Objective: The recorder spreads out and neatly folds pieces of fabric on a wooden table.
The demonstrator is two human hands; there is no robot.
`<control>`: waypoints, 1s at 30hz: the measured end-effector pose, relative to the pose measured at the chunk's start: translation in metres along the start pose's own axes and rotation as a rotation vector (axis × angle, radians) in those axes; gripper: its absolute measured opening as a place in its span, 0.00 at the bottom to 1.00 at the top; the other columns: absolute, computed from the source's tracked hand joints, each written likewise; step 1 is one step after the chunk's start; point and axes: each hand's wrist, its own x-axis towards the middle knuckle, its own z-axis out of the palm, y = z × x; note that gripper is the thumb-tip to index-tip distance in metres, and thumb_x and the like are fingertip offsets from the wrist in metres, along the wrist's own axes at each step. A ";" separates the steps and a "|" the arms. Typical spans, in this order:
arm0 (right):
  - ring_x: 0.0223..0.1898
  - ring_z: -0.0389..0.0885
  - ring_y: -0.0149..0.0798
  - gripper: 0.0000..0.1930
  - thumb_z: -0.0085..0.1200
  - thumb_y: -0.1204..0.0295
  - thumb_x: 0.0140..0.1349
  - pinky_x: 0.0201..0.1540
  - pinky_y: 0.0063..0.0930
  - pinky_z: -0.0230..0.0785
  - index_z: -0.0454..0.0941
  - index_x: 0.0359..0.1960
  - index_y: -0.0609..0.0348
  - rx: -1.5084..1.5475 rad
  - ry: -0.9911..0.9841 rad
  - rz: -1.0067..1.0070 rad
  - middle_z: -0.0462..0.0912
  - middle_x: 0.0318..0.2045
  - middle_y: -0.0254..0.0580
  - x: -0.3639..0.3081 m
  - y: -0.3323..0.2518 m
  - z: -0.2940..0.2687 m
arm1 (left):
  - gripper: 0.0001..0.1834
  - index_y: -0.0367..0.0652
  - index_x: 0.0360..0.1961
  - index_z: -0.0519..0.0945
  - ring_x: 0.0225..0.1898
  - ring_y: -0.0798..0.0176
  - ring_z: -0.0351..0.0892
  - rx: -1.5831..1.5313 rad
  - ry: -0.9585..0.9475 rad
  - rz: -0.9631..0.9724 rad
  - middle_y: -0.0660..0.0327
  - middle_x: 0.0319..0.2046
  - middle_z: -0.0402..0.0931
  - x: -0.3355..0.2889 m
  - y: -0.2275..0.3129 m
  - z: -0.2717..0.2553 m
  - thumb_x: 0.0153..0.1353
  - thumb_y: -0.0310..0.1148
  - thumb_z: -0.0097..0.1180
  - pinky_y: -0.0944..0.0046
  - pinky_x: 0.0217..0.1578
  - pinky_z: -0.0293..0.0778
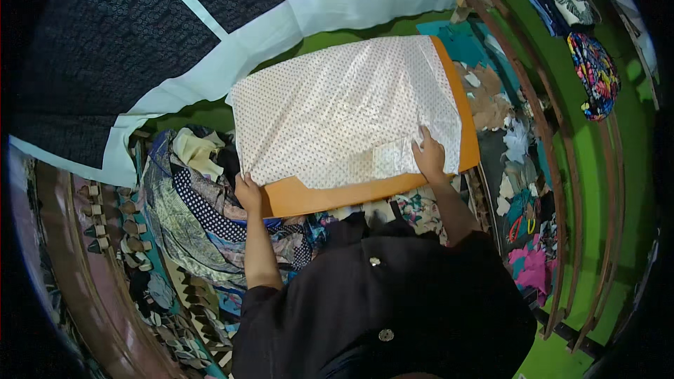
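We've got our left hand (248, 194) gripping the cloth (330, 112) near one corner (orange board (302, 198) underneath), right hand (430, 157) spread on top.

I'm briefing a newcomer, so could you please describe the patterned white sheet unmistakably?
Find the large orange board mid-picture. The white sheet covers most of it, the right hand on its lower right. Small, evenly repeated dark marks set it apart from the bolder printed fabrics heaped lower left.

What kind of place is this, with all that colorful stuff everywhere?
Probably a workshop where cloth gets cut or sewn. There's a patterned sheet on an orange board, a big cloth heap on the left and lots of scraps on the right.
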 end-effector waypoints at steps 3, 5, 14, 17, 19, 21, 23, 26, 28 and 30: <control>0.38 0.75 0.49 0.25 0.48 0.60 0.56 0.42 0.42 0.67 0.65 0.53 0.60 -0.059 0.175 0.160 0.76 0.38 0.53 0.040 -0.010 0.010 | 0.11 0.35 0.36 0.73 0.29 0.42 0.74 -0.097 -0.098 -0.035 0.44 0.26 0.73 -0.006 0.013 -0.010 0.59 0.33 0.45 0.53 0.30 0.67; 0.41 0.74 0.49 0.21 0.47 0.59 0.57 0.42 0.44 0.67 0.70 0.48 0.59 -0.074 0.143 0.510 0.74 0.42 0.52 0.062 -0.010 0.013 | 0.12 0.35 0.36 0.73 0.29 0.43 0.74 -0.100 -0.087 -0.036 0.45 0.26 0.73 -0.006 0.001 -0.004 0.58 0.34 0.47 0.53 0.30 0.67; 0.24 0.75 0.36 0.07 0.58 0.74 0.48 0.28 0.26 0.65 0.73 0.26 0.62 0.656 0.082 0.231 0.76 0.20 0.40 0.100 0.035 -0.017 | 0.17 0.33 0.17 0.71 0.16 0.68 0.61 -0.232 -0.366 -0.120 0.61 0.11 0.64 0.017 -0.030 0.006 0.54 0.36 0.55 0.65 0.19 0.59; 0.20 0.70 0.27 0.08 0.60 0.78 0.45 0.23 0.21 0.61 0.71 0.24 0.61 0.751 0.042 0.252 0.74 0.18 0.35 0.096 0.019 -0.049 | 0.16 0.33 0.19 0.72 0.17 0.72 0.60 -0.314 -0.358 -0.161 0.64 0.12 0.66 0.023 -0.051 0.000 0.55 0.36 0.55 0.66 0.20 0.59; 0.20 0.70 0.26 0.09 0.59 0.78 0.48 0.24 0.18 0.60 0.71 0.27 0.60 0.625 0.050 0.162 0.74 0.19 0.32 0.089 0.019 -0.063 | 0.15 0.32 0.23 0.76 0.18 0.72 0.62 -0.300 -0.360 -0.195 0.67 0.15 0.69 0.024 -0.041 -0.006 0.56 0.36 0.54 0.67 0.21 0.61; 0.21 0.70 0.27 0.11 0.61 0.76 0.46 0.24 0.19 0.61 0.70 0.29 0.60 0.761 0.036 0.217 0.75 0.21 0.34 0.079 0.006 -0.078 | 0.15 0.32 0.26 0.76 0.19 0.72 0.63 -0.341 -0.309 -0.166 0.68 0.16 0.69 0.023 -0.033 -0.015 0.56 0.37 0.54 0.67 0.21 0.62; 0.22 0.68 0.25 0.18 0.60 0.76 0.47 0.26 0.17 0.60 0.69 0.40 0.63 1.003 0.048 0.282 0.75 0.26 0.35 0.068 -0.012 -0.075 | 0.17 0.30 0.33 0.77 0.23 0.71 0.66 -0.382 -0.375 -0.297 0.65 0.21 0.73 0.027 -0.036 -0.026 0.58 0.39 0.54 0.68 0.25 0.64; 0.21 0.66 0.24 0.20 0.55 0.79 0.51 0.23 0.13 0.58 0.66 0.46 0.66 1.371 -0.223 0.367 0.73 0.30 0.36 0.033 -0.041 -0.065 | 0.16 0.31 0.32 0.77 0.25 0.71 0.67 -0.420 -0.308 -0.401 0.63 0.26 0.75 0.030 -0.034 -0.035 0.58 0.37 0.54 0.69 0.28 0.64; 0.19 0.65 0.24 0.16 0.54 0.79 0.53 0.20 0.13 0.57 0.68 0.44 0.66 1.438 -0.423 0.521 0.72 0.29 0.36 0.001 -0.047 -0.038 | 0.15 0.31 0.34 0.77 0.27 0.71 0.69 -0.364 -0.287 -0.415 0.62 0.29 0.76 0.027 -0.047 -0.039 0.58 0.36 0.53 0.69 0.30 0.65; 0.16 0.62 0.26 0.12 0.56 0.77 0.51 0.19 0.19 0.57 0.71 0.37 0.67 1.115 -0.599 0.530 0.71 0.22 0.34 -0.025 -0.038 -0.004 | 0.15 0.30 0.36 0.77 0.28 0.71 0.70 -0.361 -0.287 -0.382 0.61 0.29 0.76 0.024 -0.081 -0.041 0.57 0.34 0.53 0.69 0.31 0.66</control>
